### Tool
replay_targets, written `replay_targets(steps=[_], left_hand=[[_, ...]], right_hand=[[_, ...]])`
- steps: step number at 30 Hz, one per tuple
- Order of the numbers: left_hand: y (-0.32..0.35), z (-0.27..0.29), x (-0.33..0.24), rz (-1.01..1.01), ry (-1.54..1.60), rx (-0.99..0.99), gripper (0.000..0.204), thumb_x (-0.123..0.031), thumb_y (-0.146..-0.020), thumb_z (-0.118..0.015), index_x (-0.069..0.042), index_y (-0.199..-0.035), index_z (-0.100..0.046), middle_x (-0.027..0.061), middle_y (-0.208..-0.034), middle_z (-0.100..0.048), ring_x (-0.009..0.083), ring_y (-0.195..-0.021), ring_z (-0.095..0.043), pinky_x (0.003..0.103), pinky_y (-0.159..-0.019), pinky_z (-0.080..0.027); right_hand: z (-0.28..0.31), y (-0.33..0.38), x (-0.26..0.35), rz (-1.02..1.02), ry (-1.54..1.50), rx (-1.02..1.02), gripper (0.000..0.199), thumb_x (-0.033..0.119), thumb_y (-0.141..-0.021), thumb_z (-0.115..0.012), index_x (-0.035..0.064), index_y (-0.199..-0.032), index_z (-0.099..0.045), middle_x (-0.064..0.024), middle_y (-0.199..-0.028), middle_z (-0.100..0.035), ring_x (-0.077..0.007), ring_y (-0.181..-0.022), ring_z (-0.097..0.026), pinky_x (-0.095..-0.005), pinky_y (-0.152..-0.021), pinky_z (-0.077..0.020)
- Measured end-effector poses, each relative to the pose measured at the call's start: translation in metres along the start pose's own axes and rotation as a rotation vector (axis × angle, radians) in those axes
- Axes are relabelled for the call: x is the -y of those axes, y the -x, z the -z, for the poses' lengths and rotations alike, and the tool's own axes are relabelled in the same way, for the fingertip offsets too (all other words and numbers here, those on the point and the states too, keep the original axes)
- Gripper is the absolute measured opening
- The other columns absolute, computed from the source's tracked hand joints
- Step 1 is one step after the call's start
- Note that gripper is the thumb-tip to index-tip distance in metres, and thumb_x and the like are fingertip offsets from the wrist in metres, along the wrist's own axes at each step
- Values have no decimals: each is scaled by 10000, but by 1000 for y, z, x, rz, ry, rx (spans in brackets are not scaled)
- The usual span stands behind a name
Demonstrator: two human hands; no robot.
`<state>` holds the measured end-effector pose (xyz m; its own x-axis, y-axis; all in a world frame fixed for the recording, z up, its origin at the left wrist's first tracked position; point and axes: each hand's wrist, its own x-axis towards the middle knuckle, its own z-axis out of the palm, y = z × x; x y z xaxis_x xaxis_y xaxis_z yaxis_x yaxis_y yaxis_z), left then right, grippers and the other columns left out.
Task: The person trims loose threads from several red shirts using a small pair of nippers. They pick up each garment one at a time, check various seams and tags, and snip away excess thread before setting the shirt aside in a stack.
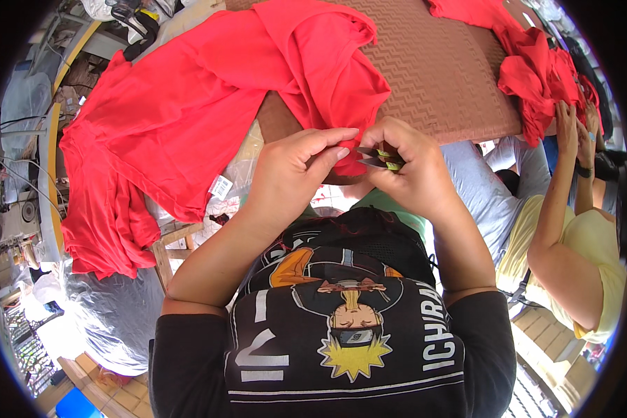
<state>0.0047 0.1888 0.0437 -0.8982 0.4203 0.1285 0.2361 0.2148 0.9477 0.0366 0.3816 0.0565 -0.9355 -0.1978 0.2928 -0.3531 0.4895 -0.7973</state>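
Observation:
A red garment (181,83) spreads over the table from its middle to the left, with one part hanging toward me. My left hand (296,167) pinches a small edge of this red cloth between thumb and fingers. Close to its right, my right hand (414,167) is closed around a pair of small thread snips (391,160) with yellow-green on the handles. The dark blades point left at the pinched cloth and look slightly apart. Whether they touch the cloth or a thread, I cannot tell. A white tag (220,187) hangs from the garment's lower edge.
The tabletop (439,76) has a brown zigzag-textured cover. On the right, another person in a yellow shirt (585,258) handles more red cloth (536,76). A plastic-wrapped bundle (111,313) stands at the left, near a yellow-edged frame (52,174) and machine parts.

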Motion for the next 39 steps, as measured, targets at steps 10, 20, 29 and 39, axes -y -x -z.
replay_targets(steps=[10,20,29,39], left_hand=[[-3,2,-8,-405,-601,-13,174,-104,-730,-742,-90,-893,-685,14,-914,-634,217,-834,-627,353,-716,-503],[0,4,-5,15,-222,19,117,-142,-856,-690,-45,-922,-690,111,-785,-678,221,-653,-651,322,-606,-500],[1,7,-3,61,-189,24,162,-178,-905,-658,-35,-974,-691,118,-717,-655,169,-581,-602,295,-561,-467],[2,7,-5,26,-199,13,171,-190,-902,-664,-35,-971,-691,120,-733,-668,180,-603,-633,297,-567,-478]], right_hand=[[2,1,4,26,173,74,322,35,-658,-752,45,-942,-598,-111,-846,-638,-295,-747,-653,-362,-646,-514],[14,-1,7,-71,-19,-59,215,126,-804,-718,41,-980,-628,-94,-810,-621,-248,-679,-670,-335,-605,-526],[19,2,4,-4,104,109,107,110,-857,-668,50,-941,-638,-98,-811,-622,-234,-558,-657,-343,-541,-503],[16,1,7,-6,183,133,129,52,-816,-703,8,-922,-644,-125,-794,-598,-304,-724,-638,-339,-616,-483]])
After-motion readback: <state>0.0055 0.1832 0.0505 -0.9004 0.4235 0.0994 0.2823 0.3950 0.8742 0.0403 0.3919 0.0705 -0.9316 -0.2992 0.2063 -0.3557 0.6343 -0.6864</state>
